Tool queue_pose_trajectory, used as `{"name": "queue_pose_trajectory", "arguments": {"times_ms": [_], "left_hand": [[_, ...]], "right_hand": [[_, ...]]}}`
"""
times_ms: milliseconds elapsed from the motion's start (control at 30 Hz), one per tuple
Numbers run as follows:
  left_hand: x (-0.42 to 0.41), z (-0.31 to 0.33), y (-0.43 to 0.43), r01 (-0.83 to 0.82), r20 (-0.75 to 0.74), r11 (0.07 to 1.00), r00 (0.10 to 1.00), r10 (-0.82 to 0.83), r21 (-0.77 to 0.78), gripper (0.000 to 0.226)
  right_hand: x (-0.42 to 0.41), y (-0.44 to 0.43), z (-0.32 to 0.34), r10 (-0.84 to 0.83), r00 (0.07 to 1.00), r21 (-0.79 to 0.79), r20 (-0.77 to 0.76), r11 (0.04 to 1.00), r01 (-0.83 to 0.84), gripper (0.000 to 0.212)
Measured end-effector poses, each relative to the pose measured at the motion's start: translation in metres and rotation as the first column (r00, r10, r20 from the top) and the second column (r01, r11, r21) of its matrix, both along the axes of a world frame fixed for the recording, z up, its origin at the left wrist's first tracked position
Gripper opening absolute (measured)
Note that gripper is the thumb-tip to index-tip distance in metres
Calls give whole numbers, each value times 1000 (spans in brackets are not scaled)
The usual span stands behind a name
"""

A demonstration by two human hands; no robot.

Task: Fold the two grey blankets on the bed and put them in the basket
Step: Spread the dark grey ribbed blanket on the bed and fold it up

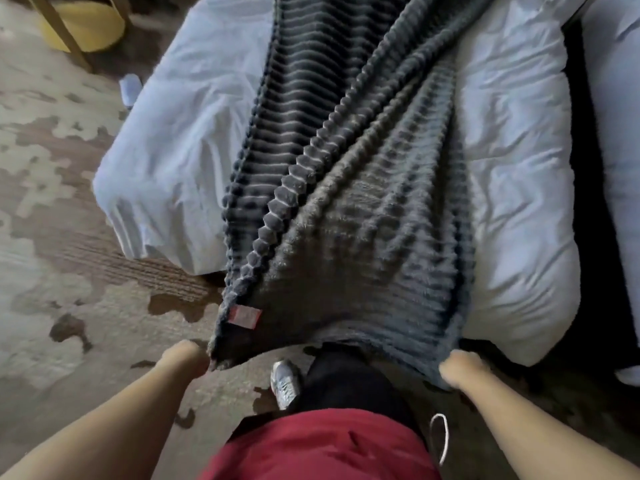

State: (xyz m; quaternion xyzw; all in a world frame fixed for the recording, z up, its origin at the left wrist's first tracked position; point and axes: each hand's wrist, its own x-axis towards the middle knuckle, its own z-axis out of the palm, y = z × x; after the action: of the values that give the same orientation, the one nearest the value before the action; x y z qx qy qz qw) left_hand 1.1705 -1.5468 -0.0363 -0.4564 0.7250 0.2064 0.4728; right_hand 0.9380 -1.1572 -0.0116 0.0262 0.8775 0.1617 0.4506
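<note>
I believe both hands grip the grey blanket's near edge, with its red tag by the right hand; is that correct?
Not quite: the head view shows the red tag by the left hand, not the right hand; both grip the grey blanket.

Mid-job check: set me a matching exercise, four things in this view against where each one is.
Things:
1 blanket
2 basket
3 red label
4 shoe

Places:
A on the carpet, top left of the view
B at the blanket corner that the left hand grips
C stretched from the bed to both hands, with the right hand gripping the other corner
D on the carpet, just below the blanket's near edge

Pairs: 1-C; 2-A; 3-B; 4-D
</note>
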Motion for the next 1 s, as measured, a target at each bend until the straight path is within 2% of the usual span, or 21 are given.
{"name": "queue_pose_trajectory", "arguments": {"times_ms": [67,133,167,300,433,567,700,800,900,933,1000], "left_hand": [[-30,4,0,-140,-134,990,981,140,11,31],[-68,5,0,-269,-252,963,930,268,32,33],[-89,7,0,-285,-333,958,901,280,34,34],[-169,13,-8,-246,-470,969,854,222,11,33],[-245,19,-18,-303,-565,953,784,257,13,34],[-309,18,-33,-362,-624,932,730,280,-4,32],[-361,2,-48,-344,-681,937,701,211,-64,36],[-393,-13,-59,-326,-735,941,659,159,-87,44],[-418,-31,-73,-274,-701,962,686,194,-3,62],[-424,-37,-78,-250,-662,967,716,223,55,64],[-434,-46,-87,-194,-617,972,752,233,132,56]], "right_hand": [[-27,-27,-5,34,999,-121,10,992,-32,28],[-56,-57,-6,60,997,-187,48,981,-50,21],[-71,-73,-4,52,997,-215,65,976,-37,23],[-134,-137,-6,-48,995,-389,87,918,78,35],[-205,-195,-16,-213,963,-600,163,754,268,25],[-276,-256,-20,-300,929,-737,219,574,358,21],[-330,-316,-31,-414,840,-780,351,368,507,21],[-357,-355,-48,-497,737,-767,458,198,611,18],[-372,-384,-65,-602,685,-758,410,194,623,22],[-374,-392,-70,-666,643,-748,379,189,637,35],[-379,-403,-73,-783,515,-725,350,122,678,55]]}}
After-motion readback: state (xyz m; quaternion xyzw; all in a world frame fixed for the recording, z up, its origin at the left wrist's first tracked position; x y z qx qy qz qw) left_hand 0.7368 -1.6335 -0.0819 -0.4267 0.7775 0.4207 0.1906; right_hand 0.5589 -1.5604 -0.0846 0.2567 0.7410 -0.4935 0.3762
